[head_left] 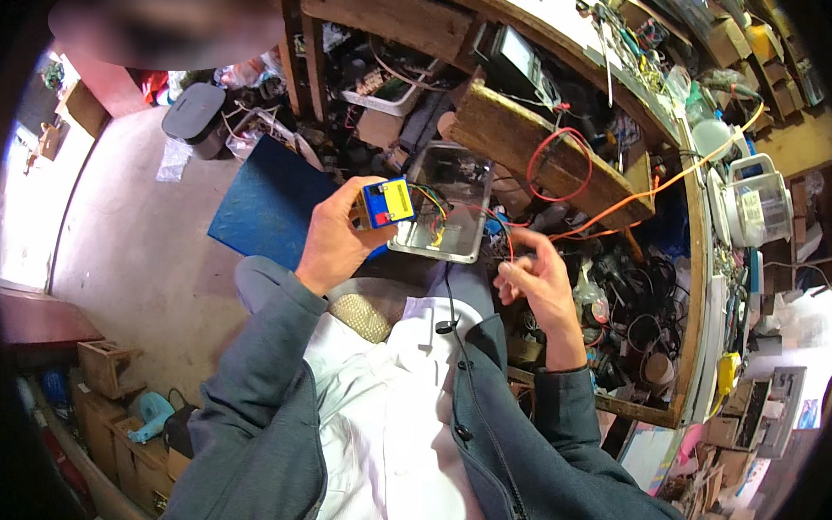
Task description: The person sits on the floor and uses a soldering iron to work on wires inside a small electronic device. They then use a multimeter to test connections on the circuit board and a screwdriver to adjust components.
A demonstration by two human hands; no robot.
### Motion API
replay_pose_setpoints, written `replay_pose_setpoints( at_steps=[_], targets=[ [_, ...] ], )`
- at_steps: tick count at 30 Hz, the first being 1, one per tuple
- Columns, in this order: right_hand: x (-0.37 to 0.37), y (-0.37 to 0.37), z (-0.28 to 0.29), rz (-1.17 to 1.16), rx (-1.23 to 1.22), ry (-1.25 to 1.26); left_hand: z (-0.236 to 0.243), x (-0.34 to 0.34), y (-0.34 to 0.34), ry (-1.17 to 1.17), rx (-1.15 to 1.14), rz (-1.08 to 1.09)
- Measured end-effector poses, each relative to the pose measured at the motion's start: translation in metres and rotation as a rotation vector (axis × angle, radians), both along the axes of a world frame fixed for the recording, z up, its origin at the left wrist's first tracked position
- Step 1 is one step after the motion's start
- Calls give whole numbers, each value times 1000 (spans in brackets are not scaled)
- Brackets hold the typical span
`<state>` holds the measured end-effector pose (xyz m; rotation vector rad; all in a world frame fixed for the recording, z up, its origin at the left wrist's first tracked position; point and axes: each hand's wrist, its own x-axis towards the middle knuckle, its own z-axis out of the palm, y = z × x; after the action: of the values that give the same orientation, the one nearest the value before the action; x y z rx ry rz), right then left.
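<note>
My left hand (335, 230) is closed around a small blue and yellow battery (390, 203) with a red and a black patch on its face. Thin coloured wires (432, 195) run from beside it into a grey open case (477, 221), which rests by my lap just right of that hand. Past the case's right side, my right hand (542, 278) has its fingers curled and pinched on a thin red and black wire (506, 234). The wire's tip is hidden by the fingers.
A blue board (270, 200) leans left of the case. On the right, a wooden bench frame (678, 361) surrounds tangled cables and parts. An orange cable (610, 209) crosses it, beside a looped red cable (589, 170). A dark bin (194, 115) stands on the floor.
</note>
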<state>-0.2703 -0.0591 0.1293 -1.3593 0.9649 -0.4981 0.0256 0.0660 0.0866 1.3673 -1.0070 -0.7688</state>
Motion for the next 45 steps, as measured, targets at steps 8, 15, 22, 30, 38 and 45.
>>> replay_pose_setpoints(
  at_steps=[8,15,22,30,38,45],
  targets=[
    [51,12,0,61,325,-641,8,-20,-2,-75,-16,-2],
    [77,21,-5,17,322,-615,3,-32,4,-162,-39,94],
    [83,26,-16,-38,276,-569,-4,-37,4,-320,-13,185],
    [84,26,-12,26,282,-482,5,-39,4,-434,-42,220],
    [84,22,-9,48,368,-415,6,-37,3,-476,-46,226],
    [85,20,-8,39,392,-367,6,-36,5,-479,-14,211]
  ],
)
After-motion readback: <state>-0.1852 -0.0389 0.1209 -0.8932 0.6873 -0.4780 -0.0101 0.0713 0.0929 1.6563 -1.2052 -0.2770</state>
